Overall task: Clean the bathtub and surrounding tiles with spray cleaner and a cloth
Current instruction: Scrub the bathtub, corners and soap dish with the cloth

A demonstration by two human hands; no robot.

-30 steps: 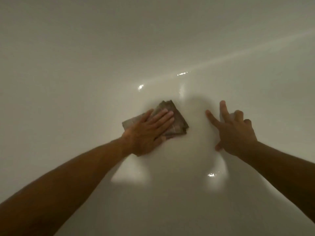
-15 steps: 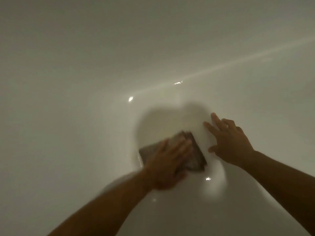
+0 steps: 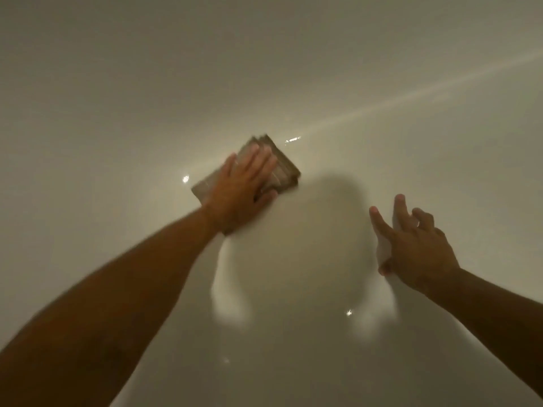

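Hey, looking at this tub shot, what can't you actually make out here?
Head view only:
- Cloth: pattern and texture smeared by motion blur; its middle is hidden under the left hand.
- Right hand: the palm faces away, so contact with the tub is unclear.
- Spray cleaner and tiles: outside the frame.
- Any dirt or wetness: lost in dim light and glare.

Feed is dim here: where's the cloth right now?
In the head view, the cloth lies left of centre, flat on the bathtub surface under the left hand, just below-left of a glint.
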